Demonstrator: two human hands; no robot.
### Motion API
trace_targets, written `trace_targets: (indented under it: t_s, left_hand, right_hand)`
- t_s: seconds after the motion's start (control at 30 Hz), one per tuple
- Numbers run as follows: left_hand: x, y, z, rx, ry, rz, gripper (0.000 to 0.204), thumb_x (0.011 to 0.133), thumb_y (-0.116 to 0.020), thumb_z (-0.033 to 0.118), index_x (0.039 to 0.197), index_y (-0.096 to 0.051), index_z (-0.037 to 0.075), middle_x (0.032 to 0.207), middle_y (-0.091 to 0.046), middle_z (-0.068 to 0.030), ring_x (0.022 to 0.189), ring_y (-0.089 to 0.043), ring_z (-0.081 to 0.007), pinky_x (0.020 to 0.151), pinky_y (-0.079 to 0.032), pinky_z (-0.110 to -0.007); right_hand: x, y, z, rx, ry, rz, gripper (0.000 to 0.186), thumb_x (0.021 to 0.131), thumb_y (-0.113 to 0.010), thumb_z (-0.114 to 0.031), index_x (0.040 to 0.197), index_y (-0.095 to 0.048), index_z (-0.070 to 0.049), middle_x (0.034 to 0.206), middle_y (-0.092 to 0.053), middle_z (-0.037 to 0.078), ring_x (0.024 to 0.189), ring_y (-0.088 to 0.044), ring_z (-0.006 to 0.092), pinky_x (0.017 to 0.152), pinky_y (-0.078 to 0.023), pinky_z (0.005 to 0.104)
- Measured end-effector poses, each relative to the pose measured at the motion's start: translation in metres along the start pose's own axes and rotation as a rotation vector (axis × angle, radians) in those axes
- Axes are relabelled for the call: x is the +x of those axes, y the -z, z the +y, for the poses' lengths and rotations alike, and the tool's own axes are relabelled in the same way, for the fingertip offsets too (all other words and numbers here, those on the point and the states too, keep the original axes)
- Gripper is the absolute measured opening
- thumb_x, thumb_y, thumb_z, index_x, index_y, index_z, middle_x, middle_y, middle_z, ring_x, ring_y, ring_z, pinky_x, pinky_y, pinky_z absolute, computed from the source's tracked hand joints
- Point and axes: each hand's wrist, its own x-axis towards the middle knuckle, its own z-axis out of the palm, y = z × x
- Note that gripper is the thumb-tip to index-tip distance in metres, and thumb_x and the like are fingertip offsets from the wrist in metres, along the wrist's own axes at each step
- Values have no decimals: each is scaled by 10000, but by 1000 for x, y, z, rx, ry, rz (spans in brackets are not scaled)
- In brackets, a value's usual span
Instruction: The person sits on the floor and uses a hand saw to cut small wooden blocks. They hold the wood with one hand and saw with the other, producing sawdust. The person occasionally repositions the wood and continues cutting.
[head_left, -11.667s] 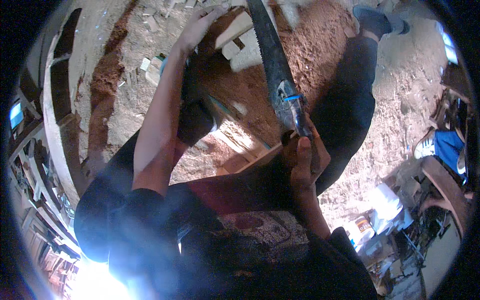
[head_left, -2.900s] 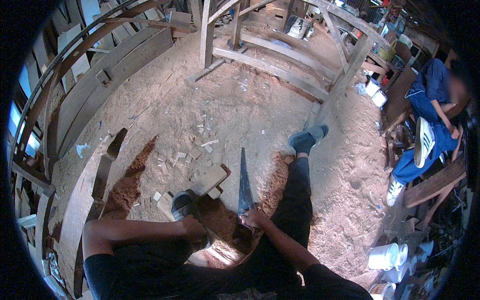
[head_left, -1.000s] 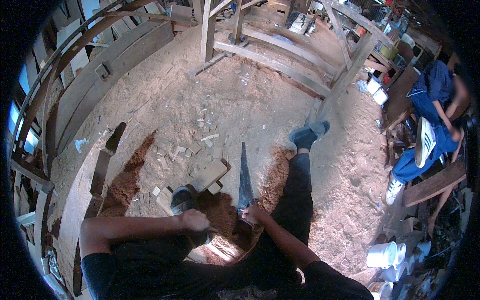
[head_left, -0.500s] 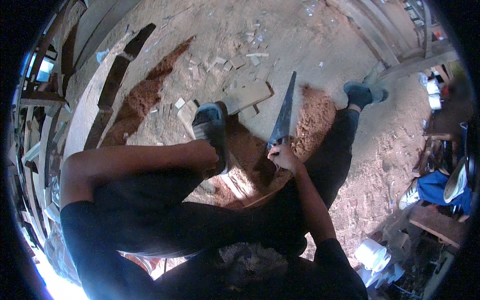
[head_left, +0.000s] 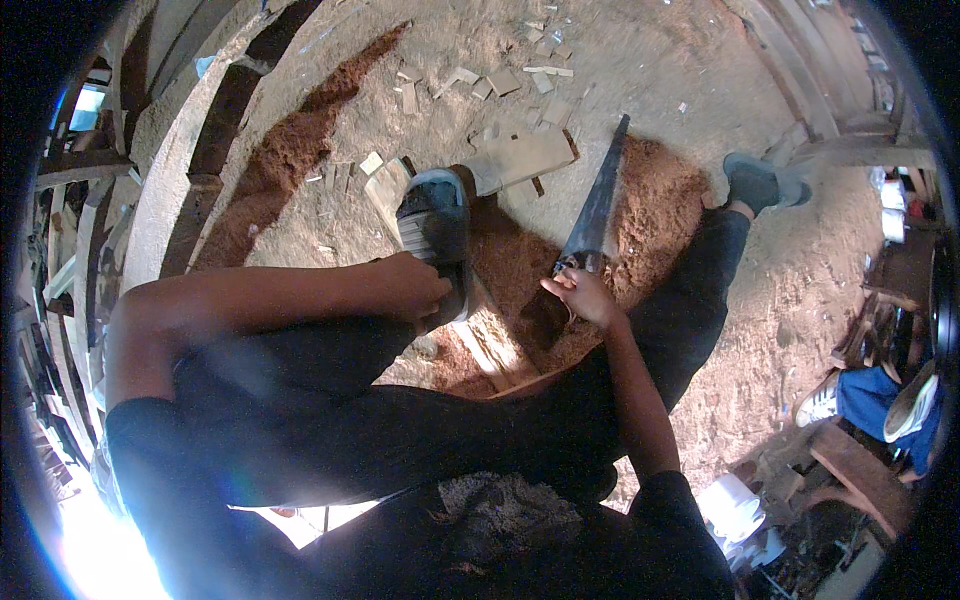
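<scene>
My right hand [head_left: 585,297] is closed round the handle end of a handsaw [head_left: 597,200]. The dark, tapering blade points away from me, above the ground beside a heap of reddish sawdust [head_left: 662,200]. Much of the handle is hidden by my fingers and by shadow. My left hand [head_left: 418,285] is curled beside my left shoe [head_left: 435,215], its back toward me; what its fingers press or grip is hidden. That shoe stands on a wooden board [head_left: 500,345], whose near part lies in bright light between my legs.
Past my left shoe lies a flat wooden piece [head_left: 525,160], with several small offcuts [head_left: 503,82] beyond. A long timber frame [head_left: 200,160] rises at left. At right are another person's shoe [head_left: 818,400], a curved wooden piece [head_left: 865,475] and a white container [head_left: 730,508].
The view has shifted, so the ground, the saw and my feet appear farther up and right. My right hand's fingers have changed position slightly at the handle. My left hand stays by the shoe.
</scene>
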Motion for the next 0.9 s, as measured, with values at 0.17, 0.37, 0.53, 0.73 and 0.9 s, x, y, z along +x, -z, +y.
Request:
trace_targets:
  t_s: [0.17,0.37,0.53,0.73,0.9]
  left_hand:
    - [-3,-1,-3,-21,2,43,318,906,-658,296,1024,-610,4,840,-699,-216,811,-709,-419,712,-560,-528]
    - [-4,-4,-2,-57,14,61,312,925,-643,294,1028,-600,4,829,-689,-224,797,-704,-423,711,-558,-536]
    - [-2,-9,-6,-87,-1,107,310,932,-637,293,1025,-599,0,828,-686,-230,800,-702,-428,713,-556,-541]
    - [3,-5,-5,-92,-3,93,311,929,-640,294,1029,-604,2,831,-688,-228,815,-702,-430,717,-554,-535]
    - [-18,12,-14,-68,62,39,290,927,-648,291,1040,-623,26,843,-693,-213,841,-701,-411,738,-552,-519]
  right_hand:
    - [-1,2,-17,461,98,-136,426,1016,-608,-450,854,-631,-57,727,-570,-4,700,-525,110,649,-447,311]
    - [4,2,-5,489,295,-233,307,1054,-557,-324,1013,-649,-34,800,-593,-9,720,-548,80,651,-463,258]
    - [9,-5,6,588,302,-231,278,1051,-555,-277,1105,-659,-25,826,-609,6,744,-569,84,673,-485,253]
    - [-3,11,-7,460,136,-202,527,1040,-561,-416,1443,-528,-78,1282,-621,147,1170,-594,223,1026,-468,381]
    - [7,-2,-20,187,274,-339,801,967,-627,-552,1583,-352,-121,1642,-305,188,1512,-304,277,1241,-166,439]
